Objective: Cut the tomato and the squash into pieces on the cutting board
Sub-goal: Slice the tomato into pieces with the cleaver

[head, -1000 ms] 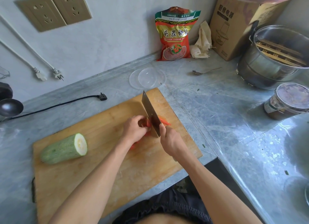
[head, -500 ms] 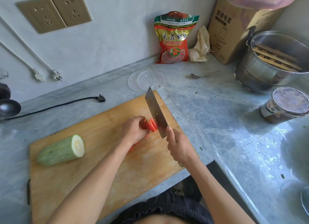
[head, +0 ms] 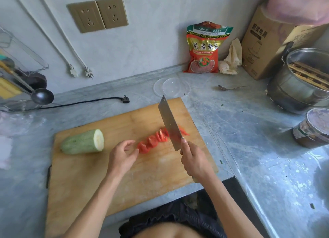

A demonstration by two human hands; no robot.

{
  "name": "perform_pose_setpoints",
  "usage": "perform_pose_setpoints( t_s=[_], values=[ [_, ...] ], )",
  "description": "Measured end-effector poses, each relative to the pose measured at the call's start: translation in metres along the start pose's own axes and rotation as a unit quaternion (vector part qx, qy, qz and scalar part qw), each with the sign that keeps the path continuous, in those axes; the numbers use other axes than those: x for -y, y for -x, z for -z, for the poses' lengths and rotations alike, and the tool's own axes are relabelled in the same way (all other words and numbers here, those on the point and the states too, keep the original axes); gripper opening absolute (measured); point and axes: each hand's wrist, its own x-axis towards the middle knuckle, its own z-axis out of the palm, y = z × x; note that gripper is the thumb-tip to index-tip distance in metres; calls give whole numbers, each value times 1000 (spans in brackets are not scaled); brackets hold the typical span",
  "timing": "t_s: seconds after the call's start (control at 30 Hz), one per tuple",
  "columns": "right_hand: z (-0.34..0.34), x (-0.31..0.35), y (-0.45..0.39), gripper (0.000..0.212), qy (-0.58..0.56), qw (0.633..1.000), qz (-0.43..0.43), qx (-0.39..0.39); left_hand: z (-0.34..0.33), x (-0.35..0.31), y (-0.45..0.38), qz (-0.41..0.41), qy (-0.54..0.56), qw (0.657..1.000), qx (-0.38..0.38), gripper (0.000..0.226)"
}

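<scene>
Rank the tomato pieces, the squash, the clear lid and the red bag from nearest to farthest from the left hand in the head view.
From the left hand:
1. Tomato pieces, just to its right on the board.
2. Squash, to its left on the board.
3. Clear lid, beyond the board's far edge.
4. Red bag, leaning on the back wall.

A red and gold snack bag [head: 206, 47] stands against the wall at the surface's [head: 249, 131] back edge, with a crumpled cloth [head: 231, 58] just beside it and a cardboard box [head: 265, 42] in the back right corner. In front of the bag lie a clear plastic lid [head: 171, 87] and a metal spoon [head: 231, 87], and toward the right edge stand a steel pot [head: 295, 88] and a lidded tub [head: 313, 129]. Near the left edge a black ladle [head: 41, 96] sits by a black power cord [head: 85, 102], below two wall sockets [head: 98, 14] and two hanging white plugs [head: 81, 73].
</scene>
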Motion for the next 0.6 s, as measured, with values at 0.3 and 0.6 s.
perform_pose_setpoints(
  t_s=[0.3,0.6],
  values=[
    [-12,5,15,59,33,999,36,22,-31,5,14,-34,-80,996,3,81],
    [-21,1,28,60,65,997,44,-15,-47,-13,-7,-120,-113,986,-3,30]
  ],
)
